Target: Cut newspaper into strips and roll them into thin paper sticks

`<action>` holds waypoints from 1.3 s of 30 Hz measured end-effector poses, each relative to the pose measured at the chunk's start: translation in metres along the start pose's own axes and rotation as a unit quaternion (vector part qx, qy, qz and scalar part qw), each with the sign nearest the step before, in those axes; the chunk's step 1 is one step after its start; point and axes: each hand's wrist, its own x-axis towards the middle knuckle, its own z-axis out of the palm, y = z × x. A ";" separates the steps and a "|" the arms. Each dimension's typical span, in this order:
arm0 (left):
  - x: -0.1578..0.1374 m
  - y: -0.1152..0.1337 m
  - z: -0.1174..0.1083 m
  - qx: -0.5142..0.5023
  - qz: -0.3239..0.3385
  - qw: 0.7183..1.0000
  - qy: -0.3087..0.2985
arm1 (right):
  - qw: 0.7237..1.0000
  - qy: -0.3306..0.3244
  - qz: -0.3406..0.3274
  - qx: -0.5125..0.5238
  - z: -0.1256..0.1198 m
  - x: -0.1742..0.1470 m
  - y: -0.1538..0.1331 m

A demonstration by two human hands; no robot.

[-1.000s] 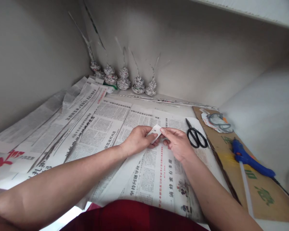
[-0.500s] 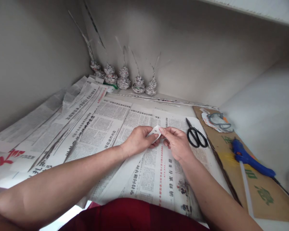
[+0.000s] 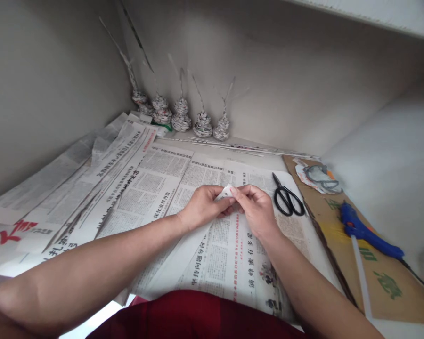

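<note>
Between my two hands is the tip of a newspaper strip [image 3: 226, 191], white with a little black print. My left hand [image 3: 205, 205] pinches it from the left, the thumb lying across its lower part. From the right, my right hand [image 3: 256, 207] grips the top corner of the strip between thumb and index finger. The fingertips of both hands nearly meet, hiding much of the strip. Newspaper sheets [image 3: 169, 183] lie spread under the hands. Black-handled scissors [image 3: 287, 197] rest on the paper just right of my right hand.
Several woven paper gourd shapes [image 3: 182, 115] stand along the back wall, with thin paper rods [image 3: 240, 147] before them. On the right, a cardboard sheet [image 3: 385, 282] bears a blue glue gun [image 3: 369, 235] and a coil of wire [image 3: 321, 176]. Cut newspaper strips [image 3: 74, 174] lie left.
My right fingers have shifted slightly left and closer to the left thumb, so less of the strip shows. The arms and the things around have stayed nearly the same.
</note>
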 end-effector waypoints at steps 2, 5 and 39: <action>0.001 0.000 0.000 -0.027 -0.014 1.000 -0.002 | 1.000 -0.007 0.012 -0.023 -0.004 0.001 -0.003; 0.001 0.001 -0.002 -0.044 -0.020 0.999 -0.002 | 0.997 -0.044 0.051 -0.039 -0.011 0.003 -0.007; -0.003 0.004 0.002 -0.050 -0.027 0.997 -0.048 | 0.990 -0.086 0.079 0.074 -0.005 0.000 -0.004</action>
